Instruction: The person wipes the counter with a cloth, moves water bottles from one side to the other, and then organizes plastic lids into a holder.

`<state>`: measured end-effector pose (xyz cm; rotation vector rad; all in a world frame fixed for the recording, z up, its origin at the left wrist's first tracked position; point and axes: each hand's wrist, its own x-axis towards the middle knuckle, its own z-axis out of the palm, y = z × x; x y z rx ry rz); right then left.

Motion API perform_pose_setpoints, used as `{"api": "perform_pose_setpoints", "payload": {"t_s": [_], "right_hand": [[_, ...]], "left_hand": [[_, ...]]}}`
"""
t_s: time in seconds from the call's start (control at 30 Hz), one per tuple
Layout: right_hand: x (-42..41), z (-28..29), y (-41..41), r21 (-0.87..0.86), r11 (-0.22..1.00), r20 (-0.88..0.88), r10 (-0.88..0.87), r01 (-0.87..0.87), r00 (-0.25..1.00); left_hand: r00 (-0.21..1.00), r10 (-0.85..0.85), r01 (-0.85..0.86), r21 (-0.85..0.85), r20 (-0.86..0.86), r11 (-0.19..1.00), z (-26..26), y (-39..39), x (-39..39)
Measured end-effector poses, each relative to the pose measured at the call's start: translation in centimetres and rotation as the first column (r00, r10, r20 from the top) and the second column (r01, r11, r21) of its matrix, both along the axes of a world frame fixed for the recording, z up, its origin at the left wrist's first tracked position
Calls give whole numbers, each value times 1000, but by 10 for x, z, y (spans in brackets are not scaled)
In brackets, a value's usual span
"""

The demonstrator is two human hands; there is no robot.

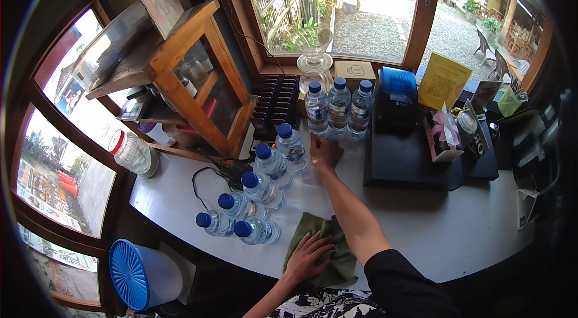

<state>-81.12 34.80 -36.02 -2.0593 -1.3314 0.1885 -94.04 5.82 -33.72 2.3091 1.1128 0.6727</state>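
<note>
My left hand (311, 255) lies flat on a folded green cloth (339, 268) at the counter's near edge. My right hand (325, 153) is stretched forward over the counter, fingers partly curled, just in front of three upright water bottles with blue caps (338, 106). Whether its fingertips touch the left bottle's base or hold something small is hard to see. Left of my right forearm, several more blue-capped water bottles (263, 189) stand in a slanting line, ending in a small cluster near the front edge.
The grey counter (406, 227) carries a black cash drawer (411, 169) with a receipt printer (397, 97) on the right. A wooden cabinet (198, 79), a charging rack (274, 101), a black adapter (235, 171) with cable and a red-lidded jar (135, 155) stand left. Behind the bottles is a glass dripper (312, 47).
</note>
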Motion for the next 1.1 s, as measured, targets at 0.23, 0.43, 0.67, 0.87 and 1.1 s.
{"api": "perform_pose_setpoints", "payload": {"t_s": [0.23,0.43,0.67,0.87,1.1], "right_hand": [[-1,2,-1,-2,1000,11,1,-1,1000],[-2,0,0,-6,1000,49,-18,18,999],[-2,-1,5,-81,997,80,-8,15,997],[-1,-3,4,-53,998,94,-34,40,995],[19,0,-15,111,986,-142,144,-128,979]], "left_hand": [[1000,-7,7,19,-3,1000,0,0,-1],[1000,-7,6,25,7,1000,-2,0,-2],[999,-28,27,12,22,1000,-5,0,-3],[999,-43,43,9,18,999,-5,1,-5],[996,-78,78,16,31,997,-6,2,-5]]}}
